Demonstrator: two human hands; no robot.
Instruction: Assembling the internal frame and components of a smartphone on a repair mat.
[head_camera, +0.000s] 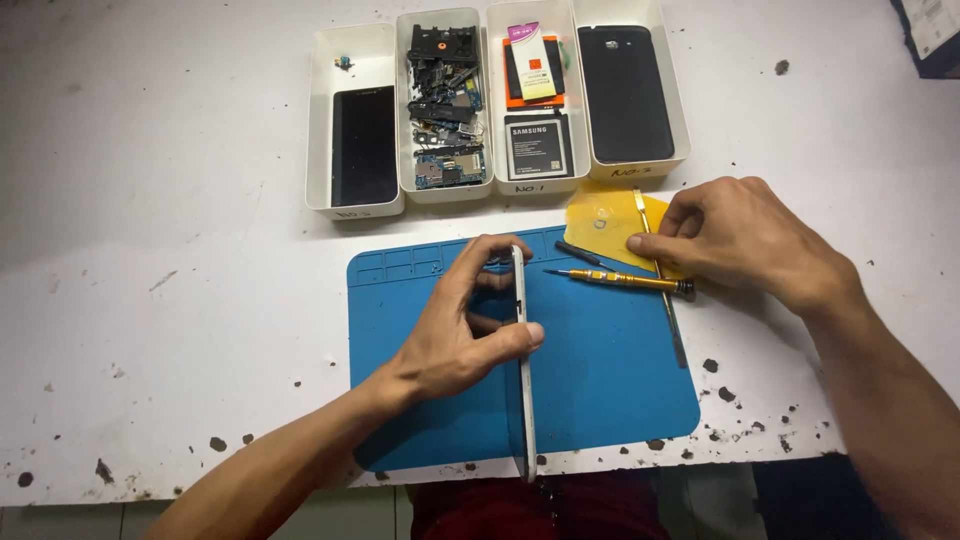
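My left hand (462, 325) grips a thin white phone (524, 400), held on edge above a blue work mat (600, 370). Thumb and fingers pinch the phone near its upper half. My right hand (735, 235) rests fingers-down on a yellow plastic sheet (605, 225) at the mat's far right corner. A screwdriver with a gold handle (625, 280) lies on the mat just in front of that hand. A small black tool (582, 254) lies beside it, and a long thin metal tool (668, 305) runs under my right hand.
Several white trays stand in a row at the back: one with a black screen panel (364, 145), one with circuit parts (445, 110), one with batteries (537, 145), one with a black back cover (625, 92). The white table (180, 250) is chipped and stained.
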